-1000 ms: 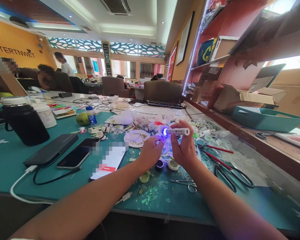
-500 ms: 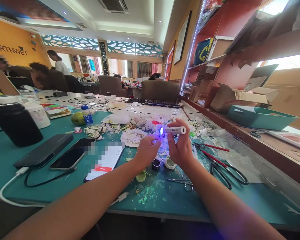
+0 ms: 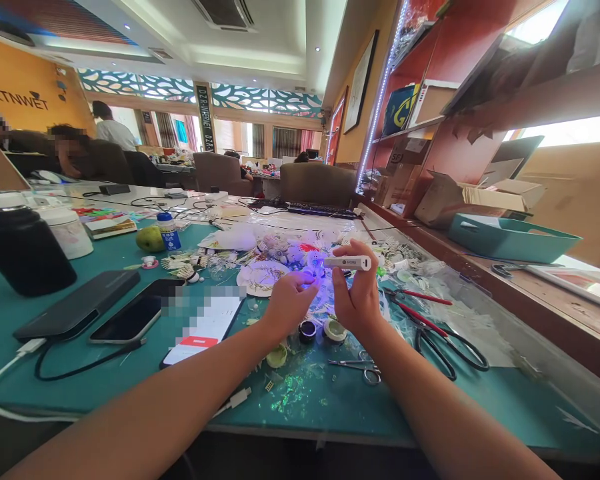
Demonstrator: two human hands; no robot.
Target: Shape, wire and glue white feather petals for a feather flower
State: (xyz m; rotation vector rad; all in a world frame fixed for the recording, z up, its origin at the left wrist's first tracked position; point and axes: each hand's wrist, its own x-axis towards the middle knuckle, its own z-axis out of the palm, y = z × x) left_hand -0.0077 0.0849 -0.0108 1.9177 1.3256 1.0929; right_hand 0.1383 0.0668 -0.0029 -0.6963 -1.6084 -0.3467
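Observation:
My right hand (image 3: 357,293) is closed round a small white UV lamp (image 3: 349,263), which throws violet light to the left. In that glow, my left hand (image 3: 291,297) is pinched; what its fingertips hold is too small and too washed out by the light to name. Below the hands stand a small dark open jar (image 3: 307,331) and a pale jar (image 3: 335,330). A yellow-green lid (image 3: 277,356) lies near my left wrist. Small scissors (image 3: 357,365) rest beside my right forearm. Behind my left hand is a white plate (image 3: 260,278) with thin stems.
Red-handled pliers (image 3: 425,297) and large black-handled shears (image 3: 447,350) lie to the right. On the left are phones (image 3: 137,312), a power bank (image 3: 77,303), a black bottle (image 3: 23,247) and a glue bottle (image 3: 169,233). White craft pieces crowd the back. Several people sit or stand farther off.
The lamp's light now falls a little farther left, as a wider, softer violet glow. My left hand has shifted slightly away from the lamp's tip. The view has turned slightly.

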